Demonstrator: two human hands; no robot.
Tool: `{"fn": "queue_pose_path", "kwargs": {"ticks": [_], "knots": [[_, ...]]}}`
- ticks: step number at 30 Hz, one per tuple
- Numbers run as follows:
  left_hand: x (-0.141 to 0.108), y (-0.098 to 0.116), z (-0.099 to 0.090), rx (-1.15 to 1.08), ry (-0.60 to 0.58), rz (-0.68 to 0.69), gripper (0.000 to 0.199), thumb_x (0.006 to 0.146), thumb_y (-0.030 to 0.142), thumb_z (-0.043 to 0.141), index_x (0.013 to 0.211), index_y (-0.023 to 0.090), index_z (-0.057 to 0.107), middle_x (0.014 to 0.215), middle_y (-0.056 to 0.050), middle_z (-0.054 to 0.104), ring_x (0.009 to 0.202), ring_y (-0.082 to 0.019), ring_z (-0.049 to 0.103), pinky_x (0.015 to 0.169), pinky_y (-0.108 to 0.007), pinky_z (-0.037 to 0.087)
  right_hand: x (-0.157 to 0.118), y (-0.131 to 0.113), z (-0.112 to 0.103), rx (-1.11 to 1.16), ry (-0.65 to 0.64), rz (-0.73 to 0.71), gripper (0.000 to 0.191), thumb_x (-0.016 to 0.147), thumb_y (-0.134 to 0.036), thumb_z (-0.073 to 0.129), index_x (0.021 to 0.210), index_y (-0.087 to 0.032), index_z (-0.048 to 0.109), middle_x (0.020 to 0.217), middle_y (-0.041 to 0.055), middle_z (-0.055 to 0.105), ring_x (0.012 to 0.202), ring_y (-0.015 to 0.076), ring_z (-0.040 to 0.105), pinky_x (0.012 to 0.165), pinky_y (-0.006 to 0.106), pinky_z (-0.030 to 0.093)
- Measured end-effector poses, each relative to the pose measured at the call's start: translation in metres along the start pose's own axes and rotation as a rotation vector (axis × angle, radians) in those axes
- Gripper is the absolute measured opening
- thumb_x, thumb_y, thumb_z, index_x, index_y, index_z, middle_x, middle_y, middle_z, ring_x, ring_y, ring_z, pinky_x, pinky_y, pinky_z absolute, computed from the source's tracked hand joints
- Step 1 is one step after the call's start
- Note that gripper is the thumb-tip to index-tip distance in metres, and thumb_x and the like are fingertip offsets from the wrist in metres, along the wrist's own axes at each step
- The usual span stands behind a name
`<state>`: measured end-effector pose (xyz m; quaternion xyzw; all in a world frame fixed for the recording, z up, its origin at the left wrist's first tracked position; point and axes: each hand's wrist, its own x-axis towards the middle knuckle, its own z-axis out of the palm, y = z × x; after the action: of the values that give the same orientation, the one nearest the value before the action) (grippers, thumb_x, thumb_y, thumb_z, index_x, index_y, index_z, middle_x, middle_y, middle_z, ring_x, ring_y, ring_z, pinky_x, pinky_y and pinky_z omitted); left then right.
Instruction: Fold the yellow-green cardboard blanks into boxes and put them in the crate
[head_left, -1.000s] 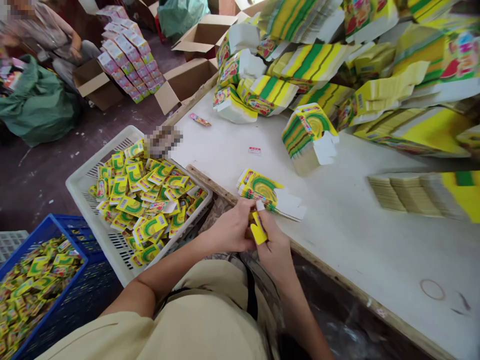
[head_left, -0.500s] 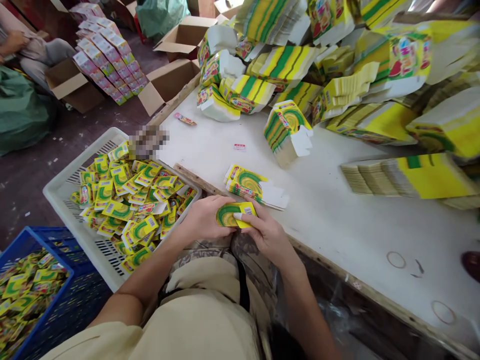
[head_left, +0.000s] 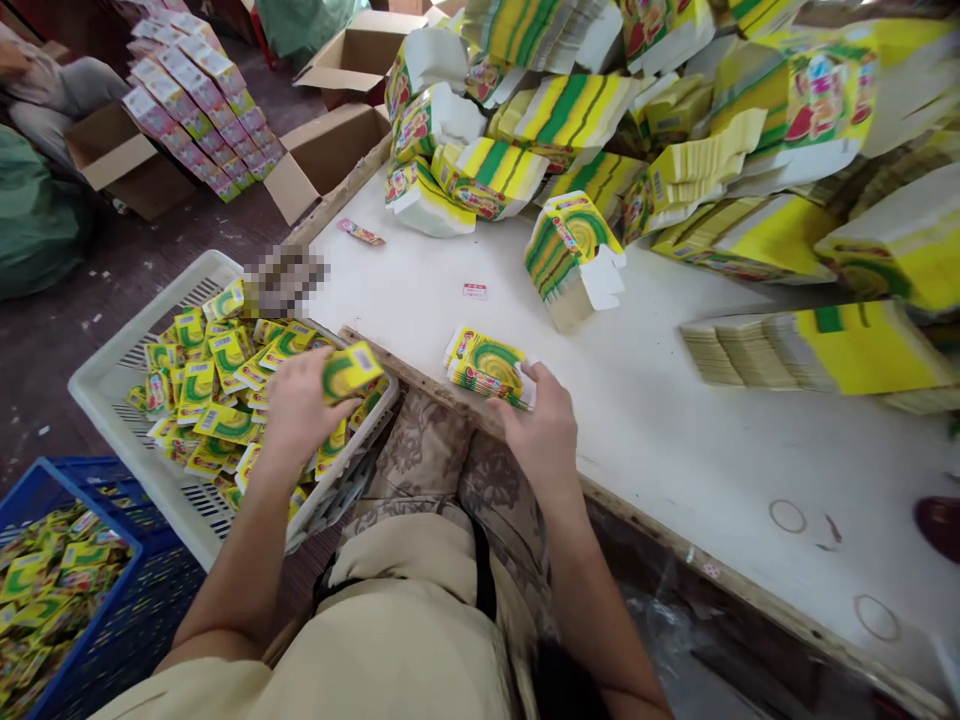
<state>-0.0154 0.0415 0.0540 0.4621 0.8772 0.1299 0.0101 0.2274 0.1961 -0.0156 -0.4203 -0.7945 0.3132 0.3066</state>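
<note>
My left hand (head_left: 300,405) is over the white basket at left, pinching a small yellow-green carton (head_left: 352,372) between thumb and fingers. Beneath it, many similar filled-out cartons (head_left: 229,424) lie heaped in the white slatted basket (head_left: 97,385). On the table, a short stack of flat cartons (head_left: 484,362) lies near the front edge. My right hand (head_left: 544,420) grips the right end of that stack, thumb on the near side and fingers across the white flaps. How many cartons it grips is hidden.
A fanned bundle of cartons (head_left: 574,255) stands on the white table (head_left: 652,440), with large piles of flat cartons (head_left: 577,115) behind. A blue crate (head_left: 112,490) holds more cartons at lower left. Open cardboard boxes (head_left: 330,150) and stacked pink boxes (head_left: 199,100) stand beyond; a seated person is partly visible.
My hands have parted from around one carton. The left hand has carried a carton left over the basket, while the right has moved up onto the flat stack.
</note>
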Motion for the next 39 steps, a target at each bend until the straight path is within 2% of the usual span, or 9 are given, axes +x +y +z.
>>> {"fn": "queue_pose_path", "kwargs": {"ticks": [5, 8, 11, 16, 23, 26, 32, 35, 39], "knots": [[-0.004, -0.013, 0.005, -0.305, 0.022, -0.108, 0.053, 0.08, 0.045, 0.07, 0.125, 0.022, 0.055, 0.123, -0.012, 0.065, 0.119, -0.033, 0.06, 0.107, -0.054, 0.044, 0.017, 0.019, 0.003, -0.196, -0.001, -0.004, 0.033, 0.083, -0.022, 0.061, 0.115, -0.014, 0.054, 0.102, 0.0153, 0.068, 0.098, 0.031, 0.058, 0.091, 0.05, 0.046], [-0.013, 0.027, 0.03, -0.643, -0.223, -0.031, 0.039, 0.082, 0.044, 0.069, 0.114, 0.024, 0.061, 0.104, -0.006, 0.073, 0.098, -0.024, 0.069, 0.094, -0.044, 0.055, 0.012, 0.015, 0.003, -0.098, 0.095, 0.028, 0.038, 0.082, -0.026, 0.062, 0.116, -0.017, 0.05, 0.096, 0.01, 0.064, 0.094, 0.0277, 0.058, 0.089, 0.046, 0.047], [-0.021, 0.074, 0.06, -1.108, -0.379, 0.012, 0.063, 0.073, 0.052, 0.076, 0.121, 0.018, 0.055, 0.115, -0.013, 0.069, 0.104, -0.026, 0.068, 0.092, -0.044, 0.055, -0.003, -0.001, -0.003, 0.187, 0.09, 0.097, 0.045, 0.081, -0.03, 0.067, 0.118, -0.021, 0.044, 0.089, 0.0024, 0.059, 0.083, 0.0208, 0.06, 0.079, 0.037, 0.051], [-0.023, 0.126, 0.08, -1.584, -0.173, -0.026, 0.061, 0.085, 0.073, 0.047, 0.112, 0.019, 0.056, 0.106, -0.011, 0.066, 0.104, -0.025, 0.065, 0.091, -0.044, 0.055, -0.036, -0.038, -0.007, 0.758, -0.263, 0.092, 0.053, 0.085, -0.037, 0.067, 0.129, -0.028, 0.04, 0.084, -0.0009, 0.056, 0.075, 0.0156, 0.058, 0.067, 0.028, 0.052], [-0.012, 0.133, 0.056, -1.423, 0.101, -0.124, 0.076, 0.067, 0.09, 0.048, 0.1, 0.022, 0.054, 0.081, -0.002, 0.052, 0.072, -0.016, 0.053, 0.076, -0.033, 0.052, -0.05, -0.044, 0.008, 0.638, -0.267, 0.091, 0.051, 0.085, -0.036, 0.067, 0.133, -0.021, 0.053, 0.11, 0.0086, 0.066, 0.094, 0.0213, 0.062, 0.085, 0.037, 0.053], [-0.016, 0.128, 0.051, -1.378, 0.005, -0.064, 0.081, 0.058, 0.09, 0.059, 0.1, 0.02, 0.055, 0.086, -0.003, 0.059, 0.075, -0.016, 0.055, 0.073, -0.031, 0.052, -0.042, -0.034, 0.003, 0.594, -0.164, 0.082, 0.031, 0.088, -0.032, 0.064, 0.117, -0.021, 0.065, 0.104, 0.0067, 0.07, 0.092, 0.0214, 0.065, 0.082, 0.036, 0.053], [-0.011, 0.098, 0.041, -1.273, -0.218, 0.049, 0.043, 0.087, 0.06, 0.058, 0.091, 0.019, 0.071, 0.091, -0.006, 0.074, 0.089, -0.023, 0.068, 0.086, -0.039, 0.054, -0.031, -0.017, -0.027, 0.385, -0.025, -0.119, 0.013, 0.088, -0.023, 0.065, 0.094, -0.027, 0.075, 0.085, 0.0012, 0.07, 0.075, 0.0186, 0.064, 0.067, 0.032, 0.053], [0.0, 0.079, 0.018, -1.199, -0.38, 0.248, 0.054, 0.089, 0.062, 0.052, 0.124, 0.022, 0.064, 0.123, -0.011, 0.068, 0.117, -0.028, 0.063, 0.1, -0.044, 0.05, -0.031, -0.012, -0.037, 0.178, 0.063, -0.269, 0.03, 0.088, -0.016, 0.063, 0.106, -0.037, 0.074, 0.088, 0.0012, 0.072, 0.083, 0.0211, 0.062, 0.079, 0.039, 0.052], [0.001, 0.08, -0.003, -0.796, -0.447, 0.413, 0.093, 0.062, 0.06, 0.082, 0.139, 0.02, 0.048, 0.138, -0.017, 0.056, 0.129, -0.037, 0.053, 0.105, -0.05, 0.046, -0.037, -0.019, -0.039, 0.012, 0.022, -0.494, 0.044, 0.088, -0.01, 0.059, 0.11, -0.046, 0.071, 0.09, -0.0022, 0.071, 0.095, 0.0217, 0.061, 0.107, 0.052, 0.039]]}}
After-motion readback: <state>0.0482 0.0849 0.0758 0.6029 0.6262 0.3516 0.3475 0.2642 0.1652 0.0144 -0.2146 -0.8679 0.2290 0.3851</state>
